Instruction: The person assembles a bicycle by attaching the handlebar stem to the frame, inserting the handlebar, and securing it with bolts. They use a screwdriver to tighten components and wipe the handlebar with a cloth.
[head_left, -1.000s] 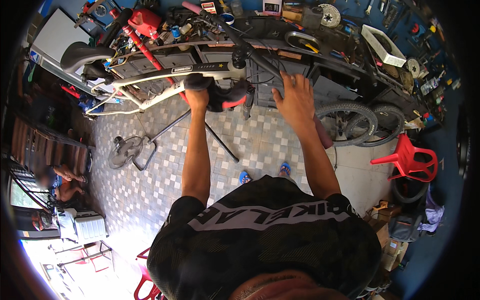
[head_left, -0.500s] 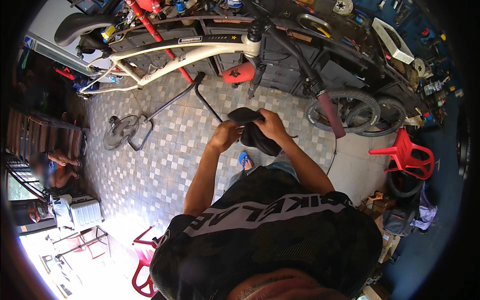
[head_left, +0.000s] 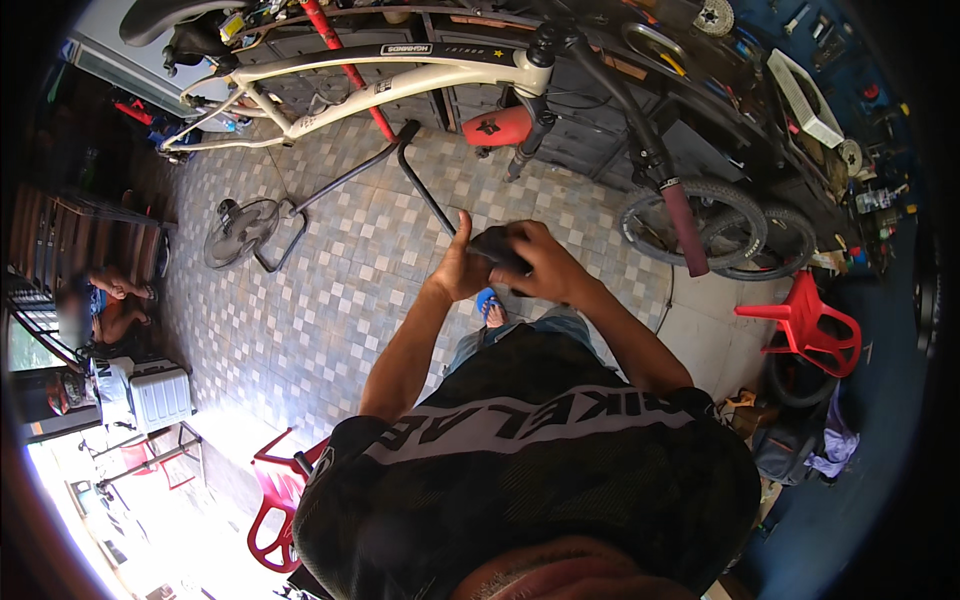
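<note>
A black cloth item point(head_left: 490, 246) is bunched up between my two hands, in front of my body. Its exact kind I cannot make out. My left hand point(head_left: 458, 272) supports the bundle from the left with its thumb standing up; its fingers are partly hidden against the cloth. From the right, my right hand point(head_left: 545, 262) curls its fingers over the cloth and grips it. Beyond my hands, a cream bicycle frame point(head_left: 400, 92) hangs on a repair stand with a red post point(head_left: 335, 45) and dark legs point(head_left: 425, 185).
A floor fan point(head_left: 240, 235) stands at the left, near a seated person point(head_left: 110, 305). A cluttered workbench point(head_left: 600, 75) runs along the far side. Bicycle wheels point(head_left: 690, 225) lean at the right by a red chair point(head_left: 810, 325). Another red chair point(head_left: 275, 500) is at lower left.
The black cloth hung loosely below my hands before; now it is gathered into a compact bundle. My left thumb has lifted, and my right hand has curled over the cloth. The view has shifted slightly.
</note>
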